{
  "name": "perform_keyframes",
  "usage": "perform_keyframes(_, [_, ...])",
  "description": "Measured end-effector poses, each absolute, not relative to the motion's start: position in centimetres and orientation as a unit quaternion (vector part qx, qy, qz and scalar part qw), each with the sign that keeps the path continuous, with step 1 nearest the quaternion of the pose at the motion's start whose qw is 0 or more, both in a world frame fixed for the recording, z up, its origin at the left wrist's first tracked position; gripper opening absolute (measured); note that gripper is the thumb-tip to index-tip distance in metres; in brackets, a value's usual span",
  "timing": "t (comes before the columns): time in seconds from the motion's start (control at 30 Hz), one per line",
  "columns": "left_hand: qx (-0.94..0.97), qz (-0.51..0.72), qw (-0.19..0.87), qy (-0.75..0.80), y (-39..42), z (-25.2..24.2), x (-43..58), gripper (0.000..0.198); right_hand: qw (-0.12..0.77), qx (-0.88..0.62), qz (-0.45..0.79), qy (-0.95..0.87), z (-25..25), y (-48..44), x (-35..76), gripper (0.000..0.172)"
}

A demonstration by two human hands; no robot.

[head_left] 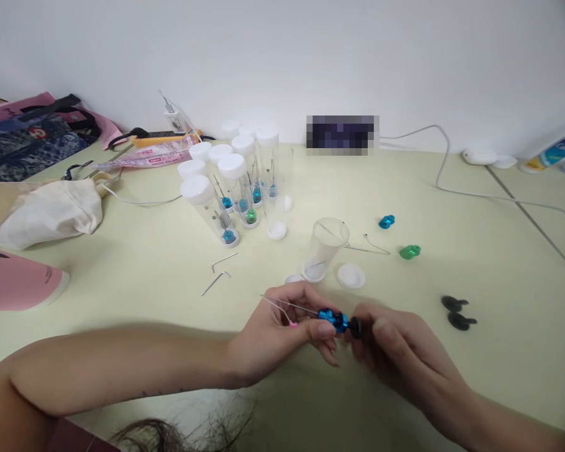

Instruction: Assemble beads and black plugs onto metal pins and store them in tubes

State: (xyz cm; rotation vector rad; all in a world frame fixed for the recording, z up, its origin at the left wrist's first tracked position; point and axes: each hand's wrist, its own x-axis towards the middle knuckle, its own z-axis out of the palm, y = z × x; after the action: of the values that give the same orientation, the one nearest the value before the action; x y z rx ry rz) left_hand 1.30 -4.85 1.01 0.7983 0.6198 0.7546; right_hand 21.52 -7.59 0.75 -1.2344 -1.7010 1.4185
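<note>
Left grip (275, 342) on blue part (327, 315), clear tube (328, 248) beyond

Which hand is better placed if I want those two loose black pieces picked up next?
Probably the right hand: it is nearer the two black pieces, which lie off to its right. The left hand is farther away, and its fingers hold the blue metal part.
</note>
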Motion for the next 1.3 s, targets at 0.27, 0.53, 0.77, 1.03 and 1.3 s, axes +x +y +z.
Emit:
perform_keyframes(0.27, [0.371,0.354,0.820,0.254,-5.33,1.29,1.23,0.012,0.269,-0.443,0.515,-0.683,1.44,-7.23,21.55,0.043])
perform_keyframes(0.53, [0.391,0.374,0.791,0.286,-5.18,1.13,1.11,0.014,0.319,-0.446,0.562,-0.619,0.77,-7.82,21.34,0.019])
perform_keyframes(0.77, [0.386,0.360,0.798,0.291,-5.19,1.34,1.20,0.015,0.281,-0.418,0.535,-0.678,1.39,-7.35,21.35,0.040])
perform_keyframes(1.03, [0.384,0.358,0.797,0.297,-5.14,1.26,1.15,0.017,0.311,-0.440,0.557,-0.632,1.24,-7.52,21.30,0.025])
perform_keyframes(1.3, [0.388,0.362,0.793,0.301,-5.19,1.28,1.17,0.016,0.288,-0.444,0.547,-0.649,1.55,-7.43,21.22,0.021])
